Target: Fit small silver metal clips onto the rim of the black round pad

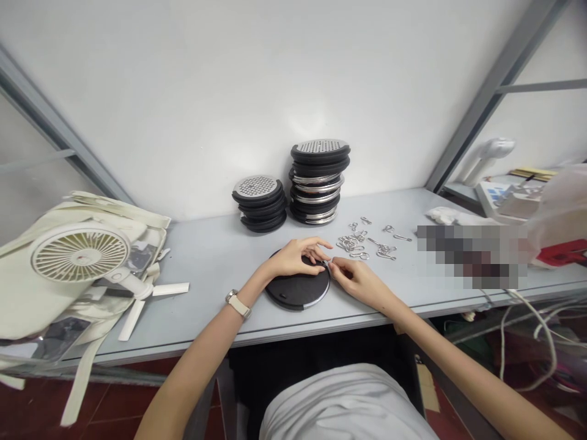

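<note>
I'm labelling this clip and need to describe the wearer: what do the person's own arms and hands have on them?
No gloves show on the left hand or right hand, and no sleeves on the visible arms. The left wrist carries what looks like a wristwatch, with a cream strap and silver-coloured metal; the right wrist shows nothing worn.

Likely workshop: bench (202,260), stacked discs (320,183), metal clips (352,244)
</note>
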Motion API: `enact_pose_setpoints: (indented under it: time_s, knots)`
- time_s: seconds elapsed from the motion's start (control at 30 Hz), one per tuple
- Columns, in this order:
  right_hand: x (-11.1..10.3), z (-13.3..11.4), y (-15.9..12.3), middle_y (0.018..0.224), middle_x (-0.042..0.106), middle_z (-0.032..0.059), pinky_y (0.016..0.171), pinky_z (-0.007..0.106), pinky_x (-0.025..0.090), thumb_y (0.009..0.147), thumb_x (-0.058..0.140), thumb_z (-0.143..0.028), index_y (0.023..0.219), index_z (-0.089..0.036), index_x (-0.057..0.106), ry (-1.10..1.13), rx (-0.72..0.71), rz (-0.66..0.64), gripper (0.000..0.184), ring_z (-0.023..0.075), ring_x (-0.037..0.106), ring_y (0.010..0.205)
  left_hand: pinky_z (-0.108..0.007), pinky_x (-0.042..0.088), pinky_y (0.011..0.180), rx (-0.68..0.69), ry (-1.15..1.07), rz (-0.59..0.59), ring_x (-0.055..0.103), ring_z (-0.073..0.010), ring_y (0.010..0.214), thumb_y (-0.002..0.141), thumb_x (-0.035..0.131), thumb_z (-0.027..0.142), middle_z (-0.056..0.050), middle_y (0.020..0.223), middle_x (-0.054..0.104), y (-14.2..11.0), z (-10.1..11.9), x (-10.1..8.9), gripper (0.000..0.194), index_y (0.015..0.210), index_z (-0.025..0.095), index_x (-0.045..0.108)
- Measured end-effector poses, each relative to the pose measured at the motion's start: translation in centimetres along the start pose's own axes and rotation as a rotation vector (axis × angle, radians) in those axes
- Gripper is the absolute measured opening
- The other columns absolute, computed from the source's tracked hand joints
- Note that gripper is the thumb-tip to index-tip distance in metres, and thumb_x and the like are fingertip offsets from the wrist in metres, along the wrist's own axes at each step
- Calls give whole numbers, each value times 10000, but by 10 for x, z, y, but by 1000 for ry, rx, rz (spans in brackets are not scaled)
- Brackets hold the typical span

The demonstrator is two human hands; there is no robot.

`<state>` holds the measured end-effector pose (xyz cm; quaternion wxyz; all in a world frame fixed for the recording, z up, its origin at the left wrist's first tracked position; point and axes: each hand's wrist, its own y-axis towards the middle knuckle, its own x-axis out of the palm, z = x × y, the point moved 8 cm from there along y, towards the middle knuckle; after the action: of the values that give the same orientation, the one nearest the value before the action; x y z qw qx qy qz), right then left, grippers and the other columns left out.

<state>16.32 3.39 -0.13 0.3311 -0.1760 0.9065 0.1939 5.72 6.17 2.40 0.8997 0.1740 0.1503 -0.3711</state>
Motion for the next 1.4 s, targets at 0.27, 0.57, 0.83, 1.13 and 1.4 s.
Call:
enact_pose_setpoints:
  time_s: [0.27, 0.57, 0.83, 1.13, 1.4]
  knots:
    - [0, 1, 0, 557, 386, -42, 521, 239, 296, 916, 333, -397, 651, -194, 405, 13, 1, 15, 342, 98, 358, 528, -304, 481, 820, -7, -3, 2, 640, -179, 925, 692, 665, 129, -113, 991, 689, 0, 0, 0, 510, 1185, 146, 538]
    - [-1, -6, 0, 538, 425, -38, 506, 243, 278, 913, 359, -326, 653, -194, 441, -77, -36, -16, 303, 97, 377, 494, -299, 481, 824, -1, 8, -8, 633, -168, 918, 691, 660, 119, -108, 994, 683, 1, -1, 0, 519, 1194, 145, 535]
    - [0, -7, 0, 537, 455, -26, 504, 248, 285, 922, 344, -342, 664, -195, 468, -108, -55, -8, 321, 105, 397, 486, -303, 484, 823, -9, 2, -5, 631, -174, 928, 689, 658, 106, -106, 990, 678, 0, -1, 0, 522, 1194, 149, 533]
    - [2, -4, 0, 558, 476, -22, 529, 248, 302, 937, 321, -370, 711, -190, 504, -101, -38, -16, 342, 111, 420, 507, -300, 484, 810, 22, -1, -13, 634, -180, 922, 698, 668, 141, -122, 994, 682, 1, 0, 0, 515, 1195, 140, 533]
    - [0, -7, -1, 578, 502, -17, 539, 245, 314, 937, 327, -356, 712, -192, 487, -97, -50, -5, 321, 114, 447, 521, -297, 481, 818, 10, 2, -1, 635, -173, 918, 701, 670, 133, -129, 995, 683, -1, 1, 0, 508, 1190, 133, 532]
